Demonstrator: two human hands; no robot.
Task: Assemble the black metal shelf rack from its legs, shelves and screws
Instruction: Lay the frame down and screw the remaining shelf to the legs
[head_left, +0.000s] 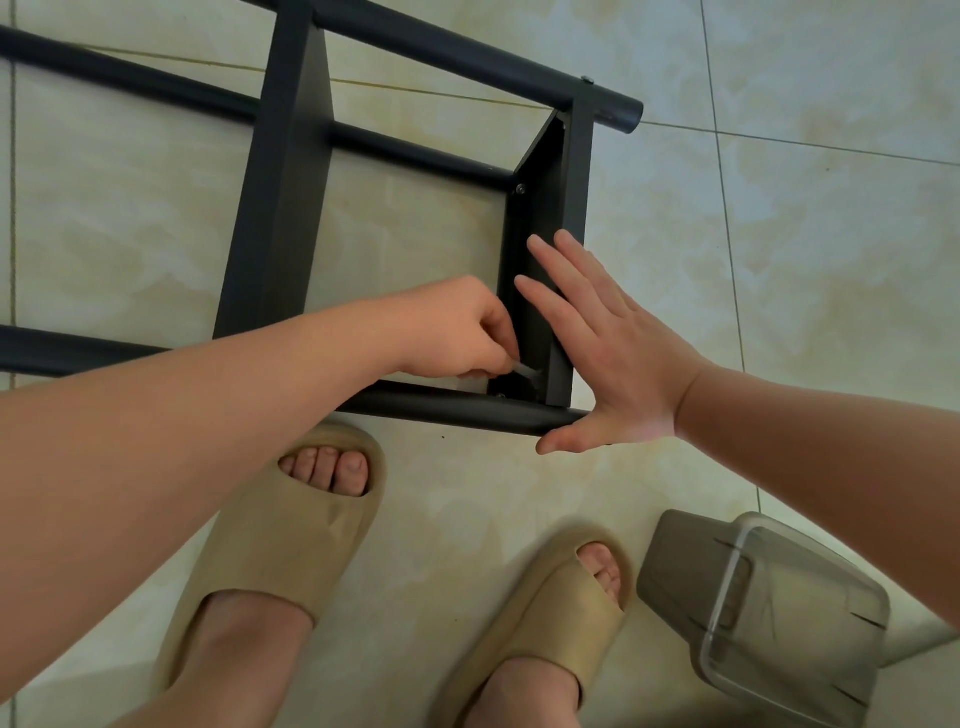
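A: Black metal up top: shelf rack (280, 208) on its side on the tiled floor (779, 260), with round legs running left to right and flat shelves standing across between them.

B: And the hands, where exactly?

A: Both at the end shelf (574, 218), close to the near leg (447, 408). Left hand (457, 327) reaching in from the left, with the forearm long and almost level, knuckles up, fingers curled tight.

B: Curled round what?

A: Pinching a small silvery tool (527, 370). Thin, perhaps a hex key, hard to tell. Pointed into the lower inside corner of that shelf, just above the lower screw (500, 396) by the near leg.

B: Right hand the same?

A: No. Right hand (613, 353) coming in from the right, wrist bent back, palm flat against the outer side of the end shelf. Fingers straight and a little spread, pointing up and to the left, past the shelf edge. Thumb stretched out low, beside the end of the near leg. Gripping nothing, only pressing.

B: Anything more on the rack?

A: Upper screw (520, 189) on the inside of the same shelf, next to the middle leg (415, 150). Far leg (467, 54) sticking out past the shelf.

B: And below the rack?

A: Two feet in beige slippers (291, 540), toes toward the near leg. Clear plastic box (769, 613) at the lower right, just beside the right slipper.
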